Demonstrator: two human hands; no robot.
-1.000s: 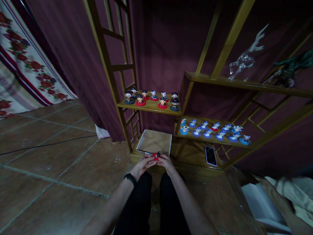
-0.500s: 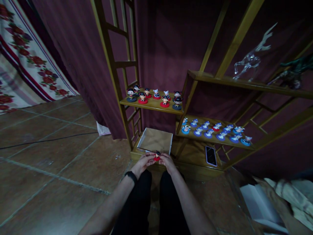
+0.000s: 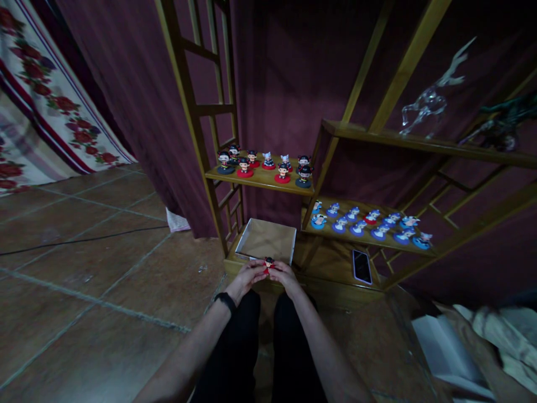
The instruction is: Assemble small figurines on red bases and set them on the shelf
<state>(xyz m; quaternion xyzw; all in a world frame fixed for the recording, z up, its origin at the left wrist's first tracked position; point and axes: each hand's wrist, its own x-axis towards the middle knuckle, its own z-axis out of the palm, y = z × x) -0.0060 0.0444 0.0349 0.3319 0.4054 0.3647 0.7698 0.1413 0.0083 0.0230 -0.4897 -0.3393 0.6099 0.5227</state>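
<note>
Both my hands meet in front of my knees and pinch a small figurine with a black head and a red base. My left hand, with a dark band on its wrist, grips it from the left. From the right, my right hand closes on the same figurine. Just behind them an open shallow cardboard box lies on the bottom board of a wooden shelf unit.
Several similar red-based figurines stand on the left shelf, several blue-based ones on the lower right shelf. A phone lies on the bottom board. A glass deer stands higher up. White sheets lie at the right; tiled floor at the left.
The view shifted slightly up and right early on. My hands have kept hold of the figurine and turned it a little; it now sits slightly higher between the fingers.
</note>
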